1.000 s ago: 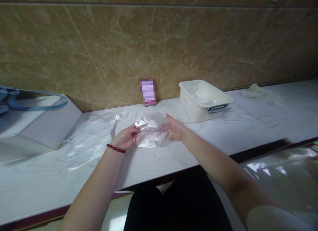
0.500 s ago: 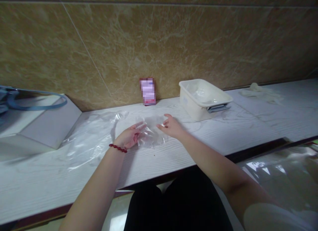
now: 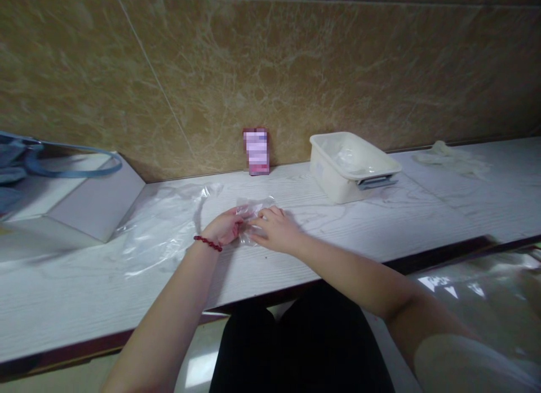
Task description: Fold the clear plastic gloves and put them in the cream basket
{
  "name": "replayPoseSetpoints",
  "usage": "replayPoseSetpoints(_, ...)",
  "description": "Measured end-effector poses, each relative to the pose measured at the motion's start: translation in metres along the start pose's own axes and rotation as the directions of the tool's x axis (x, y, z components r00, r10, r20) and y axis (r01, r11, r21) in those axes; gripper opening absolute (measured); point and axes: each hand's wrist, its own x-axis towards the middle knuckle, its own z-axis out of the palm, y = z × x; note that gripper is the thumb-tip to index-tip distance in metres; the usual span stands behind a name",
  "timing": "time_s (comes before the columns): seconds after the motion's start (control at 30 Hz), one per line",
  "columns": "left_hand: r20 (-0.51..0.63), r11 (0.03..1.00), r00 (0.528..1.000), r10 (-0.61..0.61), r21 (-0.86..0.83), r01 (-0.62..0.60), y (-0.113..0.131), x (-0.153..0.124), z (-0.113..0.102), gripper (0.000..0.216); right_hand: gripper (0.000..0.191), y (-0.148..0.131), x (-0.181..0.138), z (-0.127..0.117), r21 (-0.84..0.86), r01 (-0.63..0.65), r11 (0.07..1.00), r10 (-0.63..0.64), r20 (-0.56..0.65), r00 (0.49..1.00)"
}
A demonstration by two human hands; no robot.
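Note:
A small clear plastic bag (image 3: 256,204) lies between my two hands, just above or on the white wood-grain counter (image 3: 262,275). My left hand (image 3: 226,227), with a red bead bracelet at its wrist, is closed on the bag's left side. Over the bag's right part lies my right hand (image 3: 276,230), fingers stretched out and touching the plastic. It covers much of the bag. Left of my left hand, a larger clear plastic sheet or bag (image 3: 163,227) is spread flat on the counter.
Behind my hands a phone-like blurred item (image 3: 257,152) leans on the marbled wall. A cream plastic bin (image 3: 332,173) with clear plastic inside stands to the right. Pale gloves (image 3: 452,158) lie beyond it. At left is a white box (image 3: 91,199) with blue cloth and a strap.
My right hand has moved left and over the bag, its fingers now flattened onto it. The bag looks more gathered. My left hand keeps its hold, and the view has shifted slightly.

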Motion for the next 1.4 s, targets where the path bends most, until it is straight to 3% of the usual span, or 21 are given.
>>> replayPoseSetpoints(0.17, -0.042, 1.000, 0.999, -0.016, 0.001, 0.016, 0.002, -0.002, 0.002, 0.038, 0.047, -0.001, -0.001, -0.001, -0.007, -0.008, 1.000, 0.009, 0.032, 0.999)
replayPoseSetpoints(0.3, -0.079, 0.999, 0.996, -0.034, -0.003, 0.034, 0.005, -0.006, 0.006, 0.045, 0.025, 0.001, -0.001, 0.002, 0.016, -0.025, 1.000, 0.024, 0.059, 0.998)
replayPoseSetpoints(0.53, -0.112, 0.998, 0.991, -0.068, 0.006, 0.069, 0.007, -0.007, 0.008, 0.053, 0.020, 0.023, 0.006, 0.009, 0.195, -0.193, 0.962, 0.209, -0.066, 0.976)
replayPoseSetpoints(0.67, -0.087, 0.998, 0.994, -0.062, 0.015, 0.064, 0.007, -0.007, 0.006, 0.055, 0.023, 0.038, 0.009, 0.012, 0.210, -0.341, 0.916, 0.357, -0.046, 0.933)
replayPoseSetpoints(0.83, -0.057, 0.999, 0.997, -0.050, 0.005, 0.050, 0.005, -0.005, 0.002, 0.057, 0.024, 0.044, 0.008, 0.005, 0.052, -0.532, 0.845, 0.531, 0.025, 0.847)
replayPoseSetpoints(1.0, -0.032, 0.999, 0.998, -0.048, -0.017, 0.048, 0.002, -0.001, -0.003, 0.046, 0.029, 0.045, 0.003, -0.005, -0.054, -0.633, 0.773, 0.628, -0.085, 0.774)
replayPoseSetpoints(1.1, 0.023, 0.999, 0.999, -0.029, -0.028, 0.029, 0.000, 0.002, -0.007, 0.031, 0.045, 0.044, 0.001, -0.006, -0.026, -0.610, 0.792, 0.606, -0.092, 0.790)
replayPoseSetpoints(1.2, 0.025, 0.998, 0.999, -0.028, -0.050, 0.029, -0.002, 0.005, -0.011, 0.032, 0.060, 0.045, 0.000, -0.002, -0.028, -0.570, 0.821, 0.569, -0.048, 0.821)
replayPoseSetpoints(1.4, 0.045, 0.997, 0.999, -0.003, -0.080, 0.006, 0.000, 0.002, -0.012, 0.045, 0.051, 0.053, 0.001, -0.002, 0.039, -0.585, 0.810, 0.584, 0.027, 0.811)
